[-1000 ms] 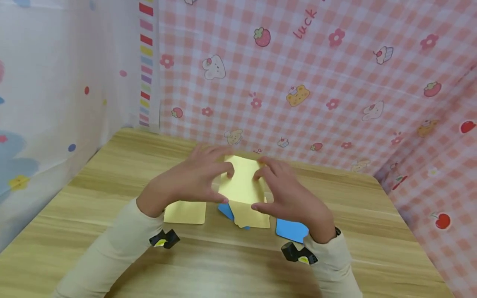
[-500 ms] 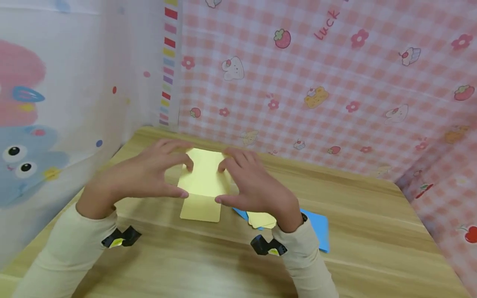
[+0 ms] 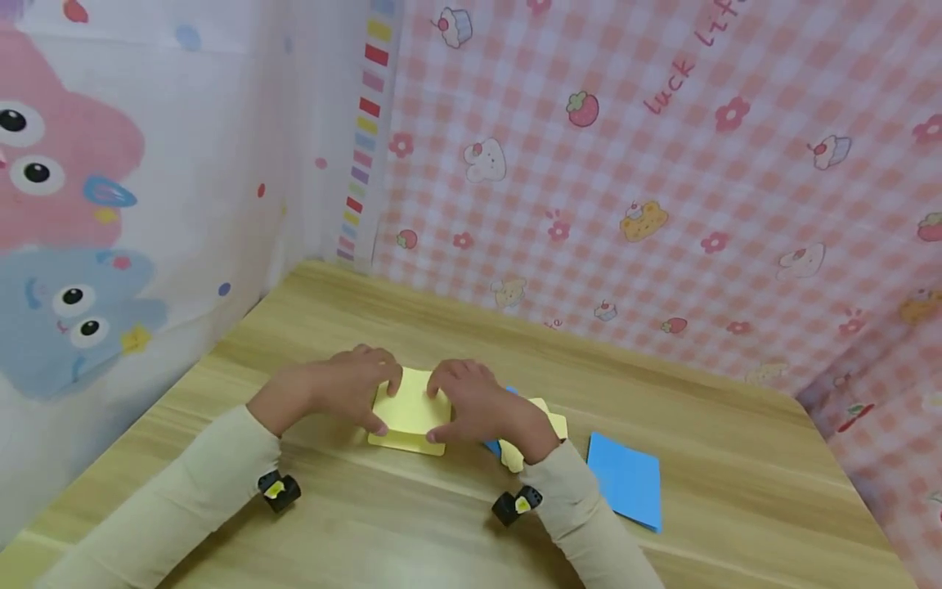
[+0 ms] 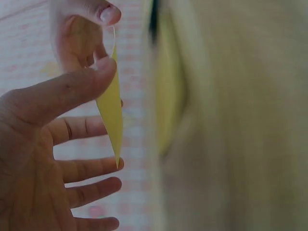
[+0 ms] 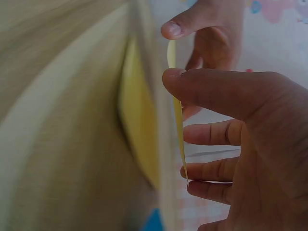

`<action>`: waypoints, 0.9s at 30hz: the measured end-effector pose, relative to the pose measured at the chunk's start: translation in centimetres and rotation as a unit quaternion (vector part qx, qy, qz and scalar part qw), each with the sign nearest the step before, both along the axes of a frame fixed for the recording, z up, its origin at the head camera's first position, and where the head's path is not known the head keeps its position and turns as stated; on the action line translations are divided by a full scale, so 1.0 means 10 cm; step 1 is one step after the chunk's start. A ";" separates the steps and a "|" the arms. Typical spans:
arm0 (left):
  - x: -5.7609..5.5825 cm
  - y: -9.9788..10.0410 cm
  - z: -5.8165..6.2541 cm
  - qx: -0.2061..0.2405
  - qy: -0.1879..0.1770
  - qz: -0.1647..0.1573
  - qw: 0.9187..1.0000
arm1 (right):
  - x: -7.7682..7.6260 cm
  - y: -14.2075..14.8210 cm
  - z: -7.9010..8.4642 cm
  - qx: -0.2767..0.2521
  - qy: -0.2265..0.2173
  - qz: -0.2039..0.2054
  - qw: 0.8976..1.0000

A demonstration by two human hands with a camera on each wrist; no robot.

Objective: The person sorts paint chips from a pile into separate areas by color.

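Yellow sheet (image 3: 412,404) between left grip (image 3: 346,389) and right grip (image 3: 480,406), seemingly above tabletop (image 3: 397,528).

The upper yellow card (image 3: 412,401), thin, plain and slightly bowed, is held raised and nearly parallel above the lower yellow card (image 3: 406,444), apart from it, leaving the latter's near strip visible.

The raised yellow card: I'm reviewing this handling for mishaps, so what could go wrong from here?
The raised yellow card might land crooked on the lower yellow card, since a gap separates them. It might bend or slip, as the left hand and right hand hold it near its edges. The right wrist could nudge the yellow pieces it partly hides.
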State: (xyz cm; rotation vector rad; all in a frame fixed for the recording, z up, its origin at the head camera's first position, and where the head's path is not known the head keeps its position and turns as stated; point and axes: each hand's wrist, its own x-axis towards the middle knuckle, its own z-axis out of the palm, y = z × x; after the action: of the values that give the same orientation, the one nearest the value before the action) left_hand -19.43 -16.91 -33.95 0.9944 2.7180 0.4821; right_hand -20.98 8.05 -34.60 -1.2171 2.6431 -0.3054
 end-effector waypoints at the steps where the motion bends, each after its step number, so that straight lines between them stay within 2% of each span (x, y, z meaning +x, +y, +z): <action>1: 0.00 0.01 -0.05 -0.011 -0.010 0.003 1.000 | -0.01 -0.01 -0.07 0.011 -0.004 -0.001 1.000; 4: 0.02 0.05 -0.14 -0.032 -0.034 0.019 0.999 | 0.00 -0.05 -0.18 0.031 -0.009 -0.004 0.999; 9: 0.04 0.12 -0.21 -0.051 -0.039 0.025 0.998 | 0.02 -0.06 -0.22 0.046 -0.005 -0.011 0.999; 13: 0.08 0.15 -0.21 -0.051 -0.039 0.033 0.997 | 0.02 -0.03 -0.24 0.039 -0.016 -0.014 0.999; 15: 0.09 0.14 -0.18 -0.046 -0.026 0.038 0.998 | 0.02 -0.01 -0.19 0.030 -0.019 -0.015 0.999; 18: 0.13 0.12 -0.06 -0.033 0.023 0.040 0.998 | 0.02 0.05 -0.04 -0.002 -0.014 -0.018 1.000; 21: 0.21 0.09 0.18 -0.014 0.091 0.042 0.995 | 0.07 0.14 0.20 -0.048 0.022 -0.014 0.998; 24: 0.36 0.06 0.49 0.022 0.148 0.050 0.988 | 0.17 0.25 0.45 -0.096 0.093 -0.002 0.991; 27: 0.51 0.01 0.75 0.063 0.196 0.054 0.977 | 0.30 0.34 0.69 -0.134 0.173 0.013 0.976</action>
State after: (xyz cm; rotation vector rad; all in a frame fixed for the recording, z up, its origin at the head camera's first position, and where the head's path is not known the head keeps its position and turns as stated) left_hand -14.32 -16.81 -26.44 1.0755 3.1398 0.5305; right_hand -18.01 11.46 -27.71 -1.5062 2.9502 -0.5016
